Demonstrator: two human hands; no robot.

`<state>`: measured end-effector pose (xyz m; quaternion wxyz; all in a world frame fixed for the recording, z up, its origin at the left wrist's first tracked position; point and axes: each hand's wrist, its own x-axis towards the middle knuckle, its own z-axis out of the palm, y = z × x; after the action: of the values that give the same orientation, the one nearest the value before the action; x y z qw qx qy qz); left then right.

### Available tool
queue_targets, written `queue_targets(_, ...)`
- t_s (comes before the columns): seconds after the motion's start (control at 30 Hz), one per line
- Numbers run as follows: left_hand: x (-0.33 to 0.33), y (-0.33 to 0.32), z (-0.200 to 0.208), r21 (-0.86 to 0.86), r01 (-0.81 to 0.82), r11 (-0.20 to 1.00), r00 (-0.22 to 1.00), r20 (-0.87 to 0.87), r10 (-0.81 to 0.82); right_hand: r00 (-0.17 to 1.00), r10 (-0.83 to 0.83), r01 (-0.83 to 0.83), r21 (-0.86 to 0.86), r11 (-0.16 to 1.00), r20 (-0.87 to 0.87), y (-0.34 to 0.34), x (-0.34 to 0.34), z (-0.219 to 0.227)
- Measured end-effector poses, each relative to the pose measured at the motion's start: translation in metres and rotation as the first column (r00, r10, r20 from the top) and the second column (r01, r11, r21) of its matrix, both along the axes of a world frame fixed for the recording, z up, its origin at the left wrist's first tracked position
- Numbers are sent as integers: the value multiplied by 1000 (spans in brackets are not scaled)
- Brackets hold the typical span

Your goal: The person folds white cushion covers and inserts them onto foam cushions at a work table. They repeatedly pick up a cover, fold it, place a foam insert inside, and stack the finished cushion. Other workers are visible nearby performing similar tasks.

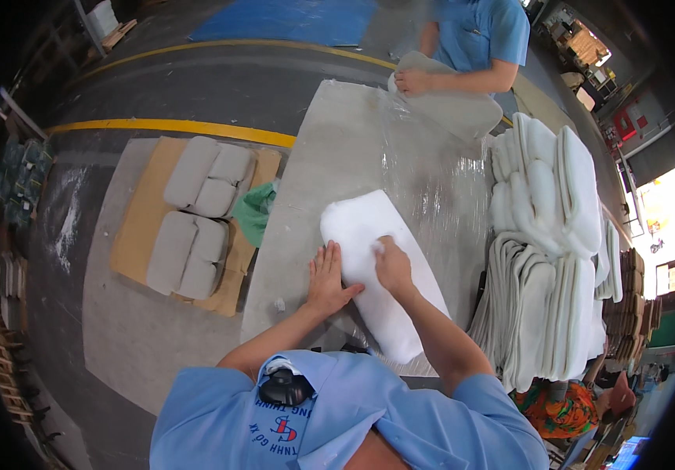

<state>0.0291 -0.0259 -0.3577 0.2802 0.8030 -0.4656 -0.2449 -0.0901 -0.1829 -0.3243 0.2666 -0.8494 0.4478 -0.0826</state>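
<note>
A white padded cushion piece lies slantwise on the plastic-covered table in front of me. My left hand is open, its fingers spread flat against the cushion's left edge and the thumb reaching over its side. Over the middle of the cushion, my right hand is closed, knuckles up and fingers curled down at the white surface. A bit of white shows at its fingertips; whether that is a separate thing or the cushion's own padding cannot be made out.
Tall stacks of white and grey pads stand along the table's right side. Across the table, a person in a blue shirt handles a grey pad. Grey cushions lie on cardboard at left, beside a green cloth.
</note>
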Motion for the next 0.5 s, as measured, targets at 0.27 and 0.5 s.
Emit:
queue_targets(0.27, 4, -1, 3, -50, 24, 998, 992, -125, -30, 781, 503, -557, -48, 829, -370, 13, 18, 13)
queue_targets(0.5, 9, 1, 11, 7, 16, 1000, 996, -83, -16, 981, 153, -168, -121, 978, -123, 6, 26, -25)
